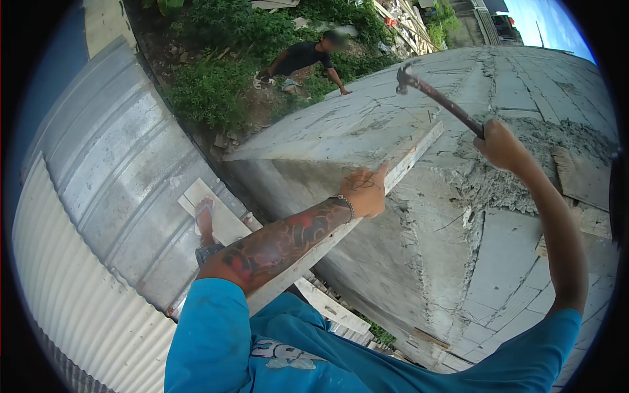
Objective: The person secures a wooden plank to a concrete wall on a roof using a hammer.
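Observation:
My left hand [364, 191] is closed round a long, narrow wooden plank [414, 152], its thumb lying along the plank. The plank runs slantwise over the corner of a grey concrete wall [295, 190], and its lower part passes behind my forearm. A thin spike, perhaps a nail, shows near its upper end. In my right hand [503, 145] is a claw hammer [445, 103], gripped by the handle and raised above the wall, with its head apart from the plank.
Ribbed metal roofing [124, 164] lies at left, with my sandalled foot [204, 213] on a board [229, 213]. A person in dark clothes [301, 60] is beyond the wall, one hand touching it. Rough mortar [498, 190] and a board [580, 173] are at right.

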`<state>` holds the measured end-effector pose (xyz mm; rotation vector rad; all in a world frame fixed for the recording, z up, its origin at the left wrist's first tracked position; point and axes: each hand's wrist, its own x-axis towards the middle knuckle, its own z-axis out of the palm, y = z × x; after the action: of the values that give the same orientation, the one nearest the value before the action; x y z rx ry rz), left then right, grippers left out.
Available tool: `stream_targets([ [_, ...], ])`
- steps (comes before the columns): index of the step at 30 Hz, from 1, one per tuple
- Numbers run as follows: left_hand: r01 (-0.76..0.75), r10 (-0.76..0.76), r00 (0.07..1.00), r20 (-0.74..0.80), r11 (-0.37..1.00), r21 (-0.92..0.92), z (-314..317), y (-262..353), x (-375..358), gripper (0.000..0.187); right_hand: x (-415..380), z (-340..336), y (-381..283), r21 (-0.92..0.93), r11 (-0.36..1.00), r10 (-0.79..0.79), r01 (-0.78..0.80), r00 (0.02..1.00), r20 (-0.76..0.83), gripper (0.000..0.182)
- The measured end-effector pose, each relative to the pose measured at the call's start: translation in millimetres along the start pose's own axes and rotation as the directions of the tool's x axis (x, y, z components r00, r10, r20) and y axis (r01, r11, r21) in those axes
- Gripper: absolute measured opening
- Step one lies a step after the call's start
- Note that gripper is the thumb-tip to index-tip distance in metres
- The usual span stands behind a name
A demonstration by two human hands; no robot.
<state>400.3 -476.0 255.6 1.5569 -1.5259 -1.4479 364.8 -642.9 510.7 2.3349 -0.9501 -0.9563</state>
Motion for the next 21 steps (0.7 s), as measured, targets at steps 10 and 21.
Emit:
stream_targets([
  [10, 0.001, -0.002, 0.997, -0.071, 1.000, -0.014, -5, 2, -11, 0.095, 37, -92, -15, 0.553, 0.829, 0.334, -0.081, 0.865, -0.375, 0.039],
  [21, 0.018, -0.018, 1.000, -0.005, 1.000, -0.003, -3, 3, -8, 0.096, 39, -96, -29, 0.336, 0.941, 0.150, -0.032, 0.931, -0.332, 0.030],
])
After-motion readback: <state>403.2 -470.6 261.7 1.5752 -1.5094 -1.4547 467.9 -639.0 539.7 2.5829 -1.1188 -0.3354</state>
